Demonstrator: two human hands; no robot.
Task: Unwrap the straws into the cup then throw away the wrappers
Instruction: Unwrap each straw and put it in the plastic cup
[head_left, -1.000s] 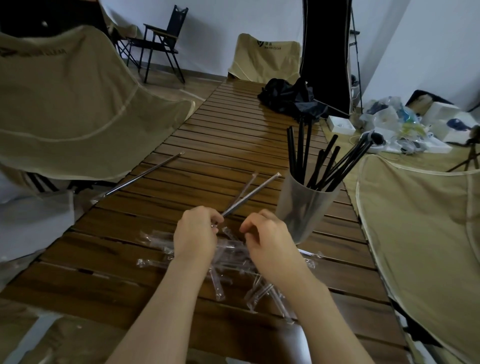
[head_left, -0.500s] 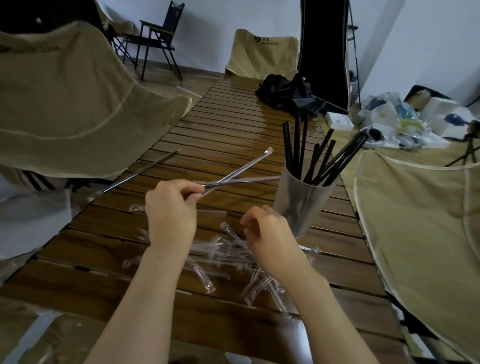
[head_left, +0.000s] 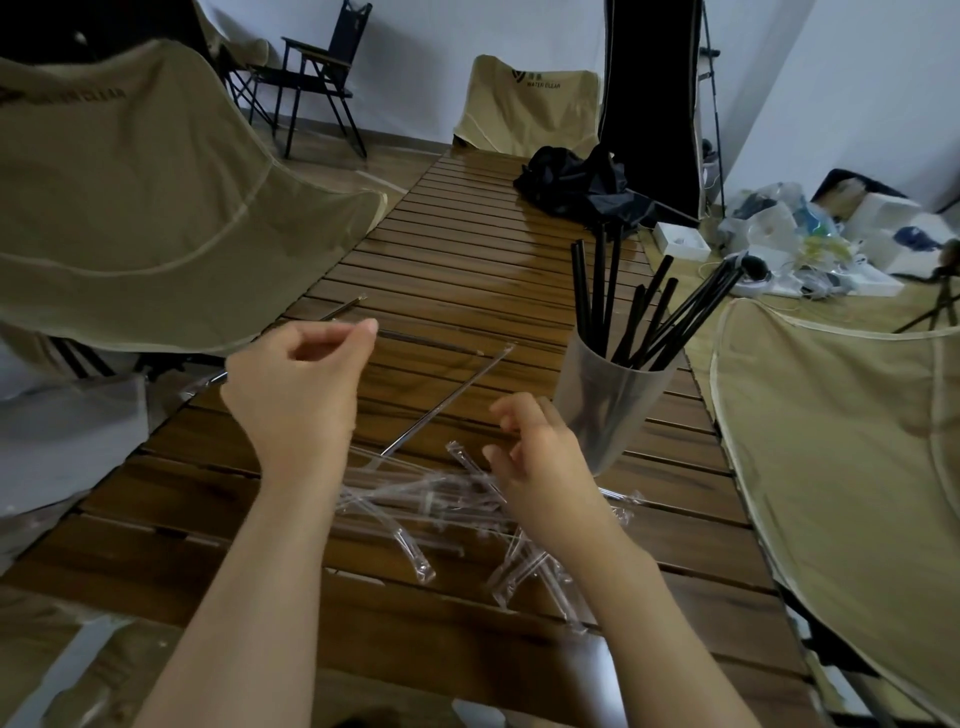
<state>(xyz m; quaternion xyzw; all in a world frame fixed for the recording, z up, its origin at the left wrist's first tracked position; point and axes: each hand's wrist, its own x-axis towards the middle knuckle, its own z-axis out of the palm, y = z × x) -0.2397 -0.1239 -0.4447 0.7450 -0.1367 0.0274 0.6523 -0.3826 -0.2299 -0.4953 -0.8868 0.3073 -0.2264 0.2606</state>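
Left hand (head_left: 296, 395) hovering at frame centre-left, thumb and forefinger pinching thin wrapped straw (head_left: 431, 340); its long axis running rightward toward cup (head_left: 608, 400).

Right hand (head_left: 540, 462) hovering over empty wrappers (head_left: 415, 509), fingers loosely curled, holding nothing visible; nearer cup.

Second wrapped straw (head_left: 447, 402) lying diagonal on bench (head_left: 467, 249) between hands. Third straw (head_left: 343, 309) partly hidden behind left hand.

Black straws (head_left: 634, 317) in cup: roughly ten, exact count unclear. Wrappers: overlapping, uncountable.
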